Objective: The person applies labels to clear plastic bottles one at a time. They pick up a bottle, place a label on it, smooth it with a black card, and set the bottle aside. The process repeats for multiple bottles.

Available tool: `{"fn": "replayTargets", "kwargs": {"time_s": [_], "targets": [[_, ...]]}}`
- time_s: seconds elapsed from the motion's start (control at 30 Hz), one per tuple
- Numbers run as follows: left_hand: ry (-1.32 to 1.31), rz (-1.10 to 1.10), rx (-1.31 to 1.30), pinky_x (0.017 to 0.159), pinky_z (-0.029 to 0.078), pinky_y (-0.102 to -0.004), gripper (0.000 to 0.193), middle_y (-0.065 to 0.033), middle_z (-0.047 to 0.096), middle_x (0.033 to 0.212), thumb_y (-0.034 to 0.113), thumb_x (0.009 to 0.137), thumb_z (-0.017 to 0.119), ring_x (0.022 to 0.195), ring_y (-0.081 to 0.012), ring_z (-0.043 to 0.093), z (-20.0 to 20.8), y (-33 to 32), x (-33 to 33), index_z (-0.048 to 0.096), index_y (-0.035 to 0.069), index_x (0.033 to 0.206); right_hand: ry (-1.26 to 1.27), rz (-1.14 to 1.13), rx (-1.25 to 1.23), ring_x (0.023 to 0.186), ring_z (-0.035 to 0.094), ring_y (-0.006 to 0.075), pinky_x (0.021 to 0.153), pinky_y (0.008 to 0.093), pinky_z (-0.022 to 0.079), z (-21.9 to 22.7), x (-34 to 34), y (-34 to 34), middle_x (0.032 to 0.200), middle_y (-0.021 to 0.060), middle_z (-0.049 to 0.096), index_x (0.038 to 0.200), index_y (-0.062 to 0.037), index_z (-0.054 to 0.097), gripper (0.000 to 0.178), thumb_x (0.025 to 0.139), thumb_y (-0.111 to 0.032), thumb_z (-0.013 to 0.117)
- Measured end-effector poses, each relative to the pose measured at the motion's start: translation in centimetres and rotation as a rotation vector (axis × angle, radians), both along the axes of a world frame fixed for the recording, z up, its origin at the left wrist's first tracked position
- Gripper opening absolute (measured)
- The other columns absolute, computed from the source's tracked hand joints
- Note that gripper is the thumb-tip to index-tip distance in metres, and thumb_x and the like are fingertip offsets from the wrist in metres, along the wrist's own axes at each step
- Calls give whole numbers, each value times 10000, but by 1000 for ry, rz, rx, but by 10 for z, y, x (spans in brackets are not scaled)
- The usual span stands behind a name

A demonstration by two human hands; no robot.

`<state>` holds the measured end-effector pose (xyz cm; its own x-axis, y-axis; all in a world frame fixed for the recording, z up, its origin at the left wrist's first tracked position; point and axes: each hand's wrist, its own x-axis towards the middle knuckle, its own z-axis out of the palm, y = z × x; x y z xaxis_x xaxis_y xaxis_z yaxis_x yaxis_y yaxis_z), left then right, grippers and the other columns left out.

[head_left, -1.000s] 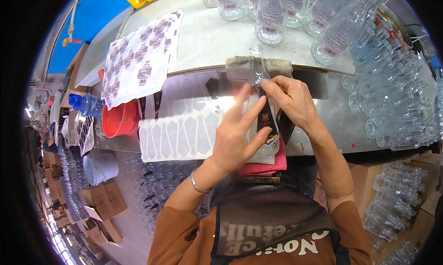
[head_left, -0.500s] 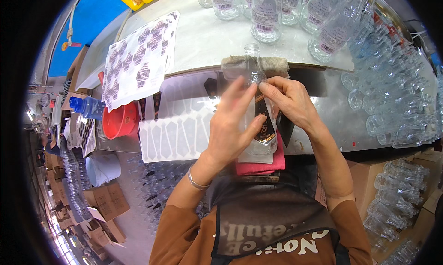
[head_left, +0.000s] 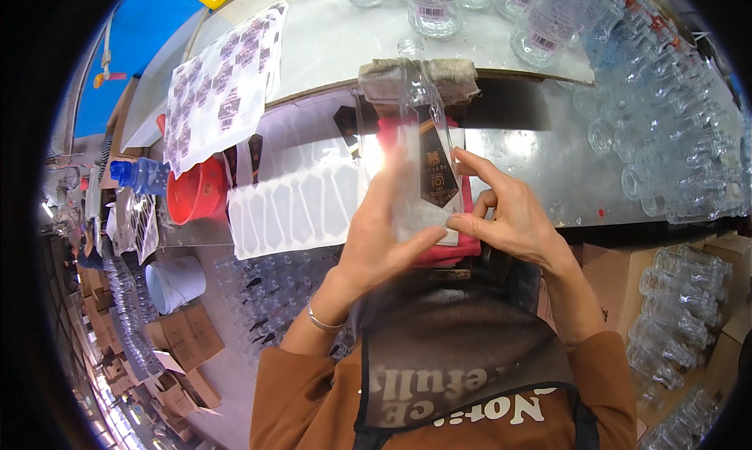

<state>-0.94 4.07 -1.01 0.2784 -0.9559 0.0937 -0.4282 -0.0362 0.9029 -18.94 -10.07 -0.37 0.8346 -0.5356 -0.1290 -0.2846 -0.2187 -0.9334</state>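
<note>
A clear glass bottle (head_left: pixel 413 82) lies in front of me, its neck on a rolled grey cloth (head_left: pixel 458 78) and its base toward me. On its upper side is a black tie-shaped label (head_left: pixel 433 164) with gold print. My left hand (head_left: pixel 384 227) lies along the bottle's left side, long fingers stretched and smeared by motion, thumb reaching across by the base. My right hand (head_left: pixel 509 207) is at the lower right of the bottle, index finger and thumb apart, the other fingers curled. Under the bottle are a pink cloth (head_left: pixel 470 242) and white material.
Left lie a label backing sheet (head_left: pixel 290 219), a printed label sheet (head_left: pixel 223 90) and a red bowl (head_left: pixel 196 191). Labelled bottles (head_left: pixel 433 11) stand at the back; clear bottles (head_left: pixel 666 129) crowd the right. Cartons (head_left: pixel 184 336) sit low left.
Both hands have moved from the bottle's neck and shoulder toward its base. The right hand's pinch has loosened. The whole view has shifted slightly.
</note>
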Motion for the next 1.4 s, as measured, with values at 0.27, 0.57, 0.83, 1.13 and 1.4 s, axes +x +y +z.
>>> {"fn": "replayTargets", "kwargs": {"time_s": [0.27, 0.57, 0.83, 1.13, 1.4], "targets": [[426, 143, -37, 1047, 473, -358, 643, -155, 572, 1397, 33, 953, 671, 1249, -212, 578, -21, -15, 2, 381, -33, 1523, -148, -140, 378, 635, 607, 88, 577, 249, 513, -26, 17, -1, 1206, 155, 631, 1418, 71, 484, 544, 983, -193, 676], [501, 120, -38, 1070, 452, -340, 617, -140, 555, 1437, 27, 969, 653, 1283, -196, 548, -20, -14, 5, 397, -19, 1528, -73, -158, 179, 657, 649, 88, 535, 237, 501, -12, 22, 5, 1142, 148, 662, 1362, 82, 530, 551, 954, -241, 713], [536, 124, -38, 1075, 449, -345, 604, -134, 559, 1430, 17, 969, 651, 1281, -191, 548, -22, -14, 7, 409, -17, 1522, -50, -172, 149, 650, 651, 92, 532, 238, 500, -10, 24, 6, 1128, 155, 682, 1356, 81, 536, 561, 944, -251, 723], [519, 133, -38, 1081, 445, -345, 616, -136, 559, 1429, 13, 951, 673, 1285, -192, 546, -24, -15, 7, 419, -23, 1512, -122, -160, 289, 589, 569, 53, 540, 228, 499, -21, 21, 3, 1138, 131, 634, 1382, 52, 528, 501, 986, -214, 680], [510, 147, -37, 1074, 451, -342, 620, -139, 571, 1418, 8, 951, 667, 1279, -199, 556, -23, -15, 4, 409, -23, 1514, -74, -121, 413, 685, 632, 84, 614, 246, 515, -17, 15, -8, 1092, 119, 705, 1350, 30, 571, 458, 1001, -258, 642]]}}
